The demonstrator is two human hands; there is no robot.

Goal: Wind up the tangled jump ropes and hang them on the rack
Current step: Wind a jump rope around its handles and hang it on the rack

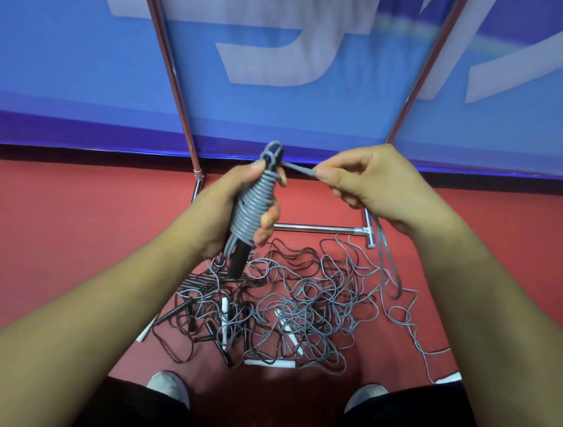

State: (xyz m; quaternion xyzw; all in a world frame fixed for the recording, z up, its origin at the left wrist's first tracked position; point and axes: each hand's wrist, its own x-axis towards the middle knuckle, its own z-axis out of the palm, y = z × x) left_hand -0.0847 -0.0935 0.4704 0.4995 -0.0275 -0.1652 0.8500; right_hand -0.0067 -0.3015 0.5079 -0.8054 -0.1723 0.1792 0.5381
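**Grey rope** [252, 207]: wound in close turns round black handles [238, 259], held upright in the air above the pile, not yet on the rack.
**Left hand** [217, 207]: curled round the coil, thumb near the top, likely to keep the turns from slipping.
**Right hand** [372, 184]: pinches the free strand just beside the handle tops, drawn taut, seemingly to lock off the winding. Slack trails from it to the floor.
**Pile** [292, 304]: grey and black ropes, tangled, on the red floor [65, 227], awaiting winding.
**Rack** [171, 61]: chrome poles and foot bar, just behind the pile.
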